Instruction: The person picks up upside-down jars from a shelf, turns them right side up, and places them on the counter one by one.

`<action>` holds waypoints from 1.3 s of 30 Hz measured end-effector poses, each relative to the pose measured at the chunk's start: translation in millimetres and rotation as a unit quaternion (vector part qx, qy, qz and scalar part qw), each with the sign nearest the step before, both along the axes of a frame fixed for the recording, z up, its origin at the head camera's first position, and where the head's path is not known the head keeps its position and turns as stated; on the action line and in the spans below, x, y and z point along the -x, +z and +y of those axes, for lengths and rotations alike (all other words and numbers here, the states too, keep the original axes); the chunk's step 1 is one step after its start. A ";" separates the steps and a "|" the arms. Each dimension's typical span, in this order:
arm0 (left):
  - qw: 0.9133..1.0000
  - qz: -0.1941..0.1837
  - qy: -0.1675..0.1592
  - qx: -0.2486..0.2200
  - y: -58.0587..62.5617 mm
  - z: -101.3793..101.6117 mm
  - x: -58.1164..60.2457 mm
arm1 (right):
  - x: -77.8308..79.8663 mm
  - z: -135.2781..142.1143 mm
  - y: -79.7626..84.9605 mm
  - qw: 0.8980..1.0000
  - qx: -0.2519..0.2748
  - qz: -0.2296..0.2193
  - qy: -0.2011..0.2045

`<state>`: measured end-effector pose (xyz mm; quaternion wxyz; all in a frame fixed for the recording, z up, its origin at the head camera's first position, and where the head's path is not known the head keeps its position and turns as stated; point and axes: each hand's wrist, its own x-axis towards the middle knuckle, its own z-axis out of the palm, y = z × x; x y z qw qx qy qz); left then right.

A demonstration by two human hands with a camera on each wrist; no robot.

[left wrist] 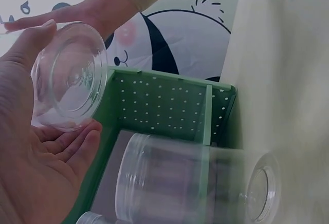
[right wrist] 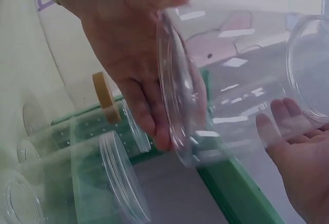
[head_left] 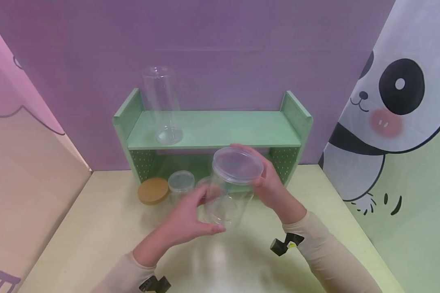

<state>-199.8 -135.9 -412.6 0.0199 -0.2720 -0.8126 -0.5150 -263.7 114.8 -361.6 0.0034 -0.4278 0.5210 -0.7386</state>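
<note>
Jar (head_left: pixel 235 189) between both hands (head_left: pixel 185 219) (head_left: pixel 269 187), faint base marks (left wrist: pixel 87 75) too blurred for reading.

Whitish glare pooled on the pale tabletop (head_left: pixel 220 264) in the head view, soft shadows around it; both wrist views were dimmer, softer. White glints streaked the lidded clear jar (right wrist: pixel 239 93) in the right one; the left one's upper-left corner looked washed out.

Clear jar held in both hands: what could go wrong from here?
1. The held jar could slip: it's tilted, left hand at its base, right hand by its lid.
2. It might knock the capped jar beyond the left hand.
3. A bump could topple the tall jar near the front edge of the upper shelf.
</note>
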 end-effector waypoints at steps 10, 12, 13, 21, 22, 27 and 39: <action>0.999 0.009 -0.030 -0.011 -5.5 5.8 3.1 | -6.4 -8.9 2.1 0.997 -0.046 0.057 -0.040; 0.999 0.005 -0.034 -0.008 -3.5 5.2 3.1 | -6.0 -8.3 1.3 0.997 -0.044 0.057 -0.042; 0.999 0.002 -0.036 -0.005 -2.1 4.6 3.2 | -5.9 -7.7 0.6 0.997 -0.044 0.056 -0.044; 0.995 0.082 0.053 -0.023 16.7 -23.3 12.7 | -8.5 3.1 -6.3 0.993 -0.052 0.049 -0.096; 0.990 0.107 0.081 -0.041 20.2 -30.9 16.0 | -8.8 5.1 -6.8 0.992 -0.053 0.047 -0.102; 0.938 0.184 0.251 -0.156 41.0 -72.0 34.1 | -8.8 14.8 -9.7 0.989 -0.057 0.044 -0.127; 0.823 0.243 0.444 -0.258 47.0 -113.3 75.7 | -1.7 28.6 -19.9 0.988 -0.039 0.043 -0.144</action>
